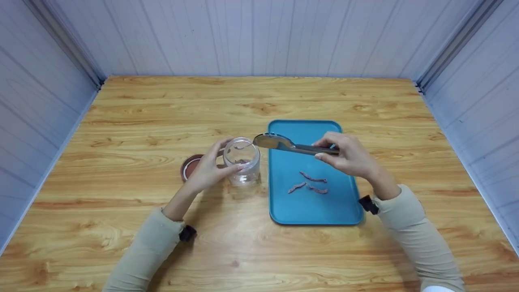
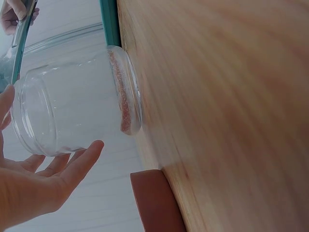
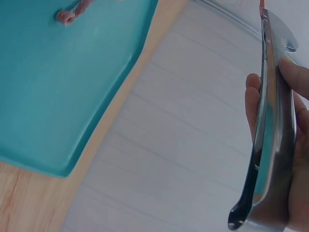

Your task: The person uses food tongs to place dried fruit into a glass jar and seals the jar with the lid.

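Pale panelled walls [image 1: 243, 36] frame a wood-grain worktop [image 1: 235, 259] where metal tongs [image 1: 279, 142] point to nine o'clock, their long axis running nine to three, head near the mouth of an upright clear jar [image 1: 247, 178]. They extend toward nine o'clock from the right hand [image 1: 346, 154], which pinches the handle; the left hand [image 1: 211, 170] grips the jar. Three reddish strips [image 1: 312, 177] lie on a blue tray [image 1: 312, 211] at the jar's three o'clock, a brown lid [image 1: 194, 164] at its nine.

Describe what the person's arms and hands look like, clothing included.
The left hand and right hand are bare, without gloves. Both arms wear plain beige sleeves, with a small black device at each cuff. A white patch shows at the right sleeve's lower end.
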The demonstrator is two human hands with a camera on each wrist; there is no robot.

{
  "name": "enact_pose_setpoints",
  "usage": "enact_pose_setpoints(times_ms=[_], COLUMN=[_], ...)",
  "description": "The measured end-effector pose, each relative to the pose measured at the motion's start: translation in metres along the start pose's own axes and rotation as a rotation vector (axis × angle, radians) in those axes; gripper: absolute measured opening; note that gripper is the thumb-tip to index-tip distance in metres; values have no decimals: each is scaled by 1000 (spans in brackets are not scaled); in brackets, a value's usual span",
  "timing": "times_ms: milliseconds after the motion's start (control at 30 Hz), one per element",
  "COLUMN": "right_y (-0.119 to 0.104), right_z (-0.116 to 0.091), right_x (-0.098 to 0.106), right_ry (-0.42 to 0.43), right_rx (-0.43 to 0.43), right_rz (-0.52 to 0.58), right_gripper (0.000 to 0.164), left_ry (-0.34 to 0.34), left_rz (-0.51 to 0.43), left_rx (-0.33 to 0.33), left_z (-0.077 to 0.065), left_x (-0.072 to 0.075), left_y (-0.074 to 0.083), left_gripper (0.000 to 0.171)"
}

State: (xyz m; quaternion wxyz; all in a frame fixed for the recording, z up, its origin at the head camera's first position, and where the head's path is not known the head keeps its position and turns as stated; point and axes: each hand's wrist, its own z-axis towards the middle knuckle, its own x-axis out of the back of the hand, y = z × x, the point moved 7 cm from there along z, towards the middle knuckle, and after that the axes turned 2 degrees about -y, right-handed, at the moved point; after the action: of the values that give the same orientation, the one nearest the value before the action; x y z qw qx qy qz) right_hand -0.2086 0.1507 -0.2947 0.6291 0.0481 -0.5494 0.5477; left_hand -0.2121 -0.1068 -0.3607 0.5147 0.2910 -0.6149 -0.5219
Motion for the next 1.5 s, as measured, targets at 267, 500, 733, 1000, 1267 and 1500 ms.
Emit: enact_pose_setpoints(times_ms=[267, 500, 733, 1000, 1267, 1500], right_y=[-8, -6, 8, 52, 59, 45], right_z=[7, 2, -12, -40, -64, -79], right_x=[-8, -4, 8, 16, 30, 41], right_ry=[-41, -17, 7, 9, 21, 20], right_rx=[-34, -14, -66, -120, -197, -214], right_rz=[15, 2, -9, -14, -14, -8], right_gripper=[14, 17, 19, 24, 24, 26], left_ry=[-4, -6, -7, -7, -2, 1], left_rz=[-5, 4, 10, -6, -5, -1], left_rx=[4, 23, 29, 13, 13, 2], left_z=[0, -1, 0, 0, 0, 0], left_x=[-1, -1, -1, -1, -1, -1], left_y=[0, 0, -1, -1, -2, -2], left_gripper=[68, 70, 69, 69, 68, 68])
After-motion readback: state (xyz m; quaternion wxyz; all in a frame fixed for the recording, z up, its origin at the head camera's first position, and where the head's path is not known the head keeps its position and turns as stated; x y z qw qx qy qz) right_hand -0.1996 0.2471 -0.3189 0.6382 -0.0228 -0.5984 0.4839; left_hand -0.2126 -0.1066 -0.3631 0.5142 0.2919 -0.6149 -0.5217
